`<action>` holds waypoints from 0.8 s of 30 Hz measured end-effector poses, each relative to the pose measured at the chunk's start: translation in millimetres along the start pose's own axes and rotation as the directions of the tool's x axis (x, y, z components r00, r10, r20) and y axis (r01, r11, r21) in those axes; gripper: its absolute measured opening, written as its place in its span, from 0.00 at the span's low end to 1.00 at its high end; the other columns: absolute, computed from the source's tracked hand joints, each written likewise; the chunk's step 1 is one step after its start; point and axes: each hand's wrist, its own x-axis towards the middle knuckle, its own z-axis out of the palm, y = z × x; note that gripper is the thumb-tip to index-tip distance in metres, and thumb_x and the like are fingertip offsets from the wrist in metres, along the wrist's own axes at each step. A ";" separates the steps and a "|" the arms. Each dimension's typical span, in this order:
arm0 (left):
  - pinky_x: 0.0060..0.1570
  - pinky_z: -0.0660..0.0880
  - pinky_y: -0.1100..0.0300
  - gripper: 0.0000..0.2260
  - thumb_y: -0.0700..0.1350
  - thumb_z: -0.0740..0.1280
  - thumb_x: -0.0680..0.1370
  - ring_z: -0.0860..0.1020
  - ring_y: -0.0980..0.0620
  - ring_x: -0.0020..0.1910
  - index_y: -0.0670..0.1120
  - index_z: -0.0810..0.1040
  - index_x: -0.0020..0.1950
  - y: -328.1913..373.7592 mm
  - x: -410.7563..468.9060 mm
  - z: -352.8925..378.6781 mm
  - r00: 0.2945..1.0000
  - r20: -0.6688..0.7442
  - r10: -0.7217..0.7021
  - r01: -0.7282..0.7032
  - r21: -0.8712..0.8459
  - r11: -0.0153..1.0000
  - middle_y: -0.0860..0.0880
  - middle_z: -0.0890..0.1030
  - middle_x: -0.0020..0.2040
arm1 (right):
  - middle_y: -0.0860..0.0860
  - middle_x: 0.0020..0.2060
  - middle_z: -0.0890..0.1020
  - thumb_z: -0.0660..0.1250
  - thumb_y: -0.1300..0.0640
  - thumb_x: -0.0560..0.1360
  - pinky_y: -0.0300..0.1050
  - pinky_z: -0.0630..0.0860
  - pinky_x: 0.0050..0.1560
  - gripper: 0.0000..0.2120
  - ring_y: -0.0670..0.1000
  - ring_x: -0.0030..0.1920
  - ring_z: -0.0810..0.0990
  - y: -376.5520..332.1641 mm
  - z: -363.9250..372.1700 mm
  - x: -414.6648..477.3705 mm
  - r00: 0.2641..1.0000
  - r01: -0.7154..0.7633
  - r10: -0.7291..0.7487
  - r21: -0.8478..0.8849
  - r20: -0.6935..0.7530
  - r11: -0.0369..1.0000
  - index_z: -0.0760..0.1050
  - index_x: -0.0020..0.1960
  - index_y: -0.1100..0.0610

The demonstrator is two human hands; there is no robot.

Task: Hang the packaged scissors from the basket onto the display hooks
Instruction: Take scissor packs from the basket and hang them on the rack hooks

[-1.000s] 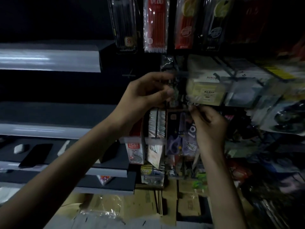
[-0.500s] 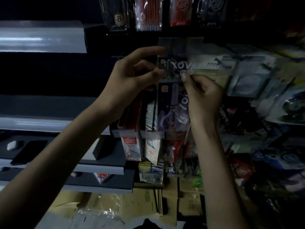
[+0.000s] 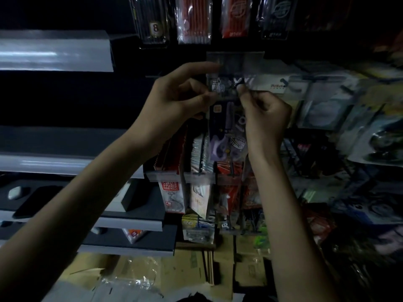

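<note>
A packaged pair of scissors [image 3: 226, 127], dark card with purple handles showing, hangs upright in front of the display rack. My left hand [image 3: 174, 99] pinches the pack's upper left edge between thumb and fingers. My right hand [image 3: 263, 114] grips the top right of the pack with its fingertips at the hang tab. The tab sits just below a clear price-tag holder [image 3: 235, 62] at the end of a display hook; the hook itself is hidden behind it. The basket is out of view.
Packs of pens [image 3: 194, 20] hang above. Other packaged goods [image 3: 327, 105] crowd the hooks to the right, and more hang below [image 3: 172, 192]. Grey shelves [image 3: 54, 53] run along the left. Flattened cardboard [image 3: 185, 269] lies on the floor.
Both hands have risen with the scissors pack, bringing its top up to the clear tag holder. The camera view has tilted slightly.
</note>
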 end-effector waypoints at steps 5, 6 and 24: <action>0.49 0.80 0.60 0.19 0.38 0.71 0.81 0.82 0.57 0.45 0.47 0.77 0.72 -0.4 0.7 3.4 1.000 -0.004 -0.005 0.005 -0.021 1.000 0.53 0.81 0.43 | 0.42 0.22 0.64 0.74 0.48 0.78 0.42 0.58 0.30 0.23 0.43 0.28 0.60 -1.9 0.2 -2.7 1.000 -0.012 0.012 0.019 0.028 1.000 0.68 0.31 0.57; 0.49 0.80 0.59 0.19 0.37 0.71 0.81 0.82 0.57 0.46 0.47 0.77 0.72 -0.4 0.7 4.0 1.000 -0.005 -0.004 0.004 -0.025 1.000 0.53 0.81 0.43 | 0.42 0.22 0.65 0.74 0.48 0.78 0.42 0.58 0.30 0.23 0.43 0.28 0.60 -1.3 0.4 -3.2 0.999 -0.016 0.015 0.020 0.033 1.000 0.68 0.31 0.56; 0.59 0.82 0.46 0.19 0.35 0.69 0.82 0.82 0.46 0.51 0.42 0.75 0.74 -4.0 -9.8 7.0 1.000 0.000 0.003 -0.003 -0.084 0.997 0.40 0.80 0.48 | 0.48 0.31 0.82 0.73 0.47 0.78 0.39 0.70 0.33 0.14 0.43 0.31 0.75 0.8 3.8 0.8 0.997 -0.064 0.065 -0.035 0.048 0.997 0.81 0.37 0.53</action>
